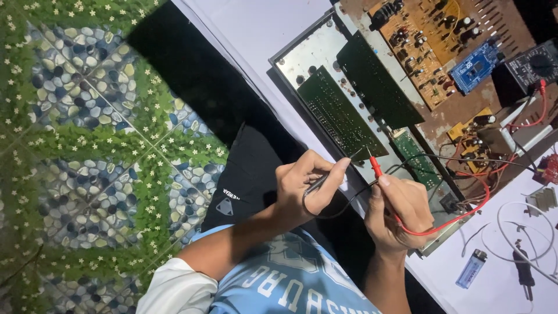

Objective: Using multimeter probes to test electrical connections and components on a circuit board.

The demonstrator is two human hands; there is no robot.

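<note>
The left hand pinches a black probe against the corner of a dark green circuit board; the right hand holds a red probe beside it; red and black leads trail toward a multimeter; a blue lighter lies on the white table.

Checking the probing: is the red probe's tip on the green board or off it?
On it: the red probe tip meets the green board edge.

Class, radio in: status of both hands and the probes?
Left hand grips black probe. Right hand grips red probe. Both tips at green circuit board. Nothing blocking.
</note>
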